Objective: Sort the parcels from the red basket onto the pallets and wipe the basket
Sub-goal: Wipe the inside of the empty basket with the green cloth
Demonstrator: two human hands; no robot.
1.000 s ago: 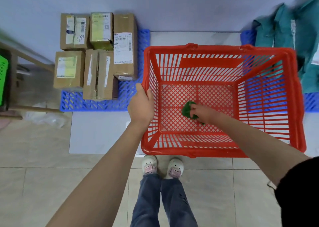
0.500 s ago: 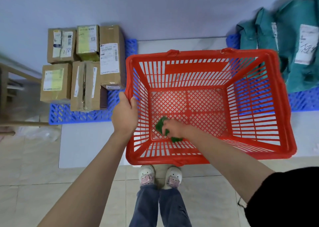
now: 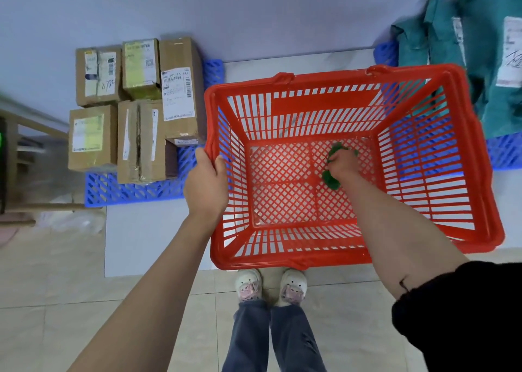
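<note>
— Wiping has shifted from the near-left of the basket floor toward its far right; the right hand (image 3: pixel 343 164) clutches the green cloth (image 3: pixel 330 178) down on the mesh.

— And the left hand (image 3: pixel 206 182)?

— Clamped over the red basket (image 3: pixel 353 254) rim, likely steadying it; boxes (image 3: pixel 135 109) sit on the blue pallet (image 3: pixel 132 192), teal bags (image 3: pixel 480 66) on the other; the basket holds no parcels.

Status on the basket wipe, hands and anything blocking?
Left hand grips red basket rim. Right hand presses green cloth on basket floor. No parcels inside, nothing blocking.
</note>
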